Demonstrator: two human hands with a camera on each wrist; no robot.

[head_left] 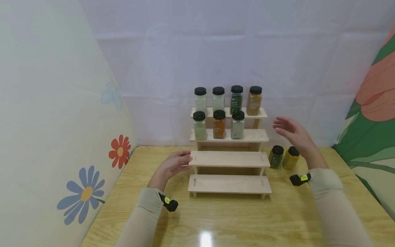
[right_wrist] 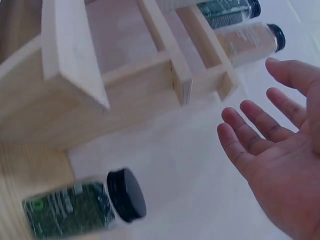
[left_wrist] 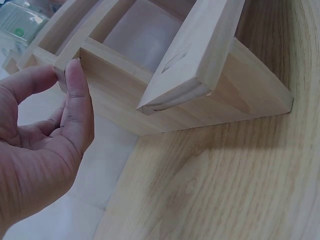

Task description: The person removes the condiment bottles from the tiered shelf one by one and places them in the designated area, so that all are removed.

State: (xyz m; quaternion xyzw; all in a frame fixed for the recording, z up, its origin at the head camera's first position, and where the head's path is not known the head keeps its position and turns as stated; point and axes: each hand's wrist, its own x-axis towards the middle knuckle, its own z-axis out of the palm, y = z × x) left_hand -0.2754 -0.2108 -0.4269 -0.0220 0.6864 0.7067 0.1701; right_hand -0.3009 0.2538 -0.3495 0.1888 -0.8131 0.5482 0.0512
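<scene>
A pale wooden tiered spice rack (head_left: 229,159) stands on the table. At its left side my left hand (head_left: 174,165) pinches the end of the second-lowest shelf between thumb and finger, as the left wrist view shows on the shelf end (left_wrist: 61,70). To the right of the rack, my right hand (head_left: 293,133) is raised in the air with its fingers loosely extended, holding nothing. Below that hand, a jar of dark green herbs (head_left: 276,157) and a jar of yellow spice (head_left: 291,159) stand on the table. The right wrist view shows the herb jar (right_wrist: 70,210) apart from the fingers (right_wrist: 240,142).
Several black-capped jars line the top shelf, among them an orange-brown one (head_left: 254,102). Three more stand one tier lower, including a red-orange one (head_left: 219,126). A white cloth (head_left: 172,68) hangs behind the wood-grain table (head_left: 234,219); flower-printed cloths flank both sides.
</scene>
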